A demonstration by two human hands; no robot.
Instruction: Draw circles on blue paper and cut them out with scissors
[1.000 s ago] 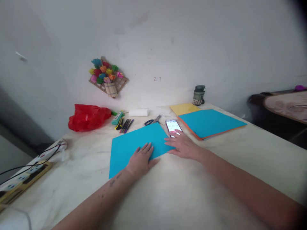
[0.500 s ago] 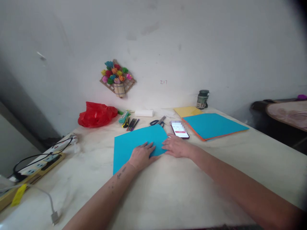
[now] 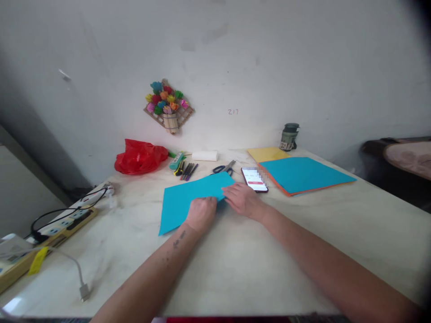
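Note:
A blue sheet of paper (image 3: 182, 197) lies on the table in front of me, its near edge slightly raised at my hands. My left hand (image 3: 203, 211) has its fingers curled closed on that near edge. At the right end of the sheet, my right hand (image 3: 243, 200) pinches the edge between thumb and fingers; the thumb is hidden. Just behind the sheet lie dark-handled scissors (image 3: 225, 168), and a phone (image 3: 255, 180) with a lit screen is close beyond my right hand.
More coloured sheets (image 3: 306, 175) are stacked at the right, near a green bottle (image 3: 288, 137). Pens (image 3: 189, 172), a yellow-black cutter (image 3: 179, 168), a glue tube (image 3: 176, 160), a white roll (image 3: 204, 155) and a red bag (image 3: 141, 157) line the back. A power strip (image 3: 63, 226) with cables sits left.
My left hand has gone from lying flat on the sheet to curled closed on its edge. The near edge has lifted, and my right hand has shifted slightly left and up.

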